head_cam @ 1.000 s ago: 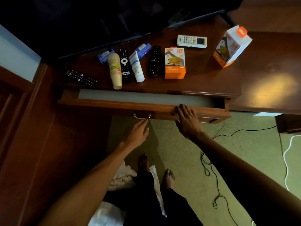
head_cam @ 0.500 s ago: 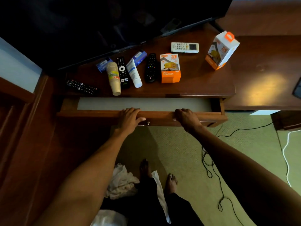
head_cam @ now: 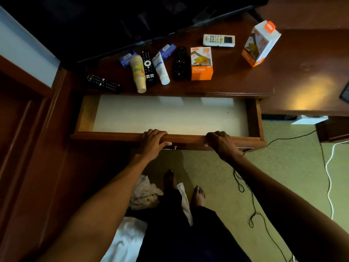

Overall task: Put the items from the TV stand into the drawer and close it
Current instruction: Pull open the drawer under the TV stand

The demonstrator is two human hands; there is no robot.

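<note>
While both the left hand (head_cam: 154, 141) and right hand (head_cam: 220, 142) grip the drawer (head_cam: 113, 136) front, an orange box (head_cam: 201, 63) reads, seemingly, "FAST CHARGER".

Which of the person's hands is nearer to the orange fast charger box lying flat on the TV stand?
Right. The right hand holds the drawer front almost directly below the orange fast charger box; the left hand holds the same edge farther to the left.

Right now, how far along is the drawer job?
Done: the drawer is pulled open, its visible part empty. In hand: the left hand and right hand both grip its front edge. Left: everything on the TV stand, including remotes, the cup stack, tube and charger boxes, then closing.
</note>
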